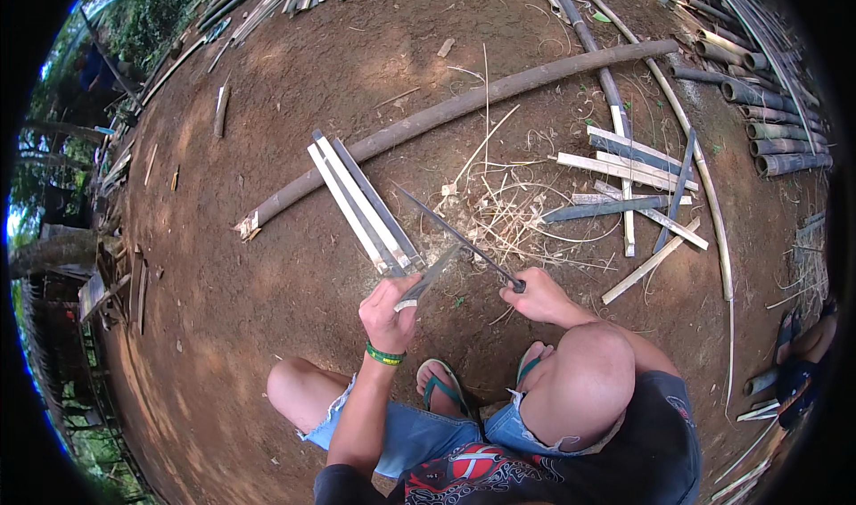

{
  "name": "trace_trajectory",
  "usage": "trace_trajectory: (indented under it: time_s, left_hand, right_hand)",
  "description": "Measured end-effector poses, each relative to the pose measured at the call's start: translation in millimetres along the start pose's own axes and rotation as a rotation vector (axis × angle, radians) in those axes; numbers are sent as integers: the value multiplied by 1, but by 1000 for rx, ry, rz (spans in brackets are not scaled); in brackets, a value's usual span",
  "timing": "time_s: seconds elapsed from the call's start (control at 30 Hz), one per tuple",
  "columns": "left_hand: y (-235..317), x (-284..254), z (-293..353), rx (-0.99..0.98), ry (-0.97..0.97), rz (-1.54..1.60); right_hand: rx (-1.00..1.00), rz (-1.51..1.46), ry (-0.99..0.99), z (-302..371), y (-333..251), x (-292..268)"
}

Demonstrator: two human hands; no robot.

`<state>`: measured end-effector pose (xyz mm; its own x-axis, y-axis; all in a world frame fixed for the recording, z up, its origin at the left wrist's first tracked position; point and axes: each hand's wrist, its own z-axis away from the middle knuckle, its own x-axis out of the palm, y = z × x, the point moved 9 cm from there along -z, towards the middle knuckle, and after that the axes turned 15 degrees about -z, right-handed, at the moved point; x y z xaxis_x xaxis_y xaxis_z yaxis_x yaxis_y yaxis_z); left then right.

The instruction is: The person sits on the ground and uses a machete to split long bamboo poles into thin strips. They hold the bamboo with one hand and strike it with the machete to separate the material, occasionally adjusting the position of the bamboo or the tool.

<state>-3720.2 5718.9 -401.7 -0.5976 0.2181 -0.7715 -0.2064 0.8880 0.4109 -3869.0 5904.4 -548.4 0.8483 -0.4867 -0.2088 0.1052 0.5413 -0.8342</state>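
Observation:
My right hand is closed round the handle of a long, narrow knife, its dark blade slanting up and to the left. In my left hand is a short split bamboo strip, pinched near its lower end and tilted to the upper right. The knife's blade crosses just above the strip's far tip; whether they touch, I cannot tell. Beyond my left hand, several pale and dark bamboo slats lie side by side, their far ends across a long brown pole.
Thin shavings litter the dirt ahead. To their right is a loose pile of split bamboo pieces, with a long thin pole beyond. Bamboo tubes are stacked at the far right. Another person's leg shows at the right edge.

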Motion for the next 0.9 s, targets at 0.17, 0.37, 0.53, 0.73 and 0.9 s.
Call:
trace_trajectory:
  time_s: [0.17, 0.37, 0.53, 0.73, 0.9]
  left_hand:
    - [21, 15, -30, 150, -37, 70]
    - [6, 23, -38, 67, 9, 109]
    - [-24, 35, -44, -209, -54, 190]
    - [-18, 36, -58, -136, 24, 135]
    - [-31, 33, -51, -223, 18, 108]
  right_hand:
    - [234, 250, 36, -37, 152, 3]
    - [491, -433, -251, -35, 166, 36]
    - [379, -361, -88, -10, 141, 17]
    - [211, -117, 52, -6, 129, 15]
    - [-161, -324, 156, -3, 10, -1]
